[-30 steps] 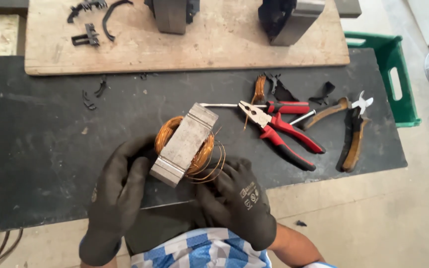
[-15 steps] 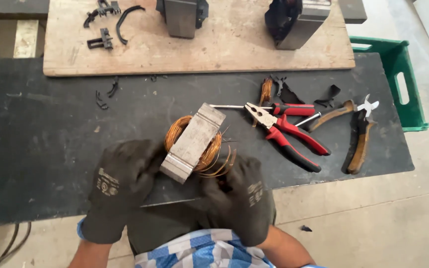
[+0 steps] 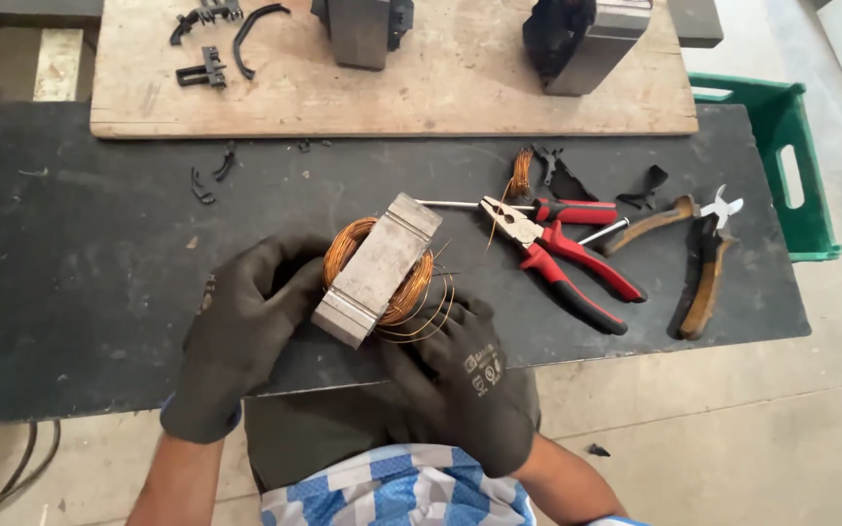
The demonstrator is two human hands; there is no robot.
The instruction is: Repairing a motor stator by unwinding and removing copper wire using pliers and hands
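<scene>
Both gloves have slid in tighter since a moment ago. My left hand (image 3: 246, 336) now cups the wound side of the copper coil (image 3: 379, 268), and my right hand (image 3: 465, 385) grips under its loose wire loops. The coil sits tilted at the near edge of the black mat (image 3: 70, 253). Open mat lies to the left. Red pliers (image 3: 562, 258) and cutters (image 3: 704, 263) crowd the right, the wooden board (image 3: 460, 88) beyond.

Bright even daylight, soft faint shadows, sharp focus — slight wide-angle edge distortion
</scene>
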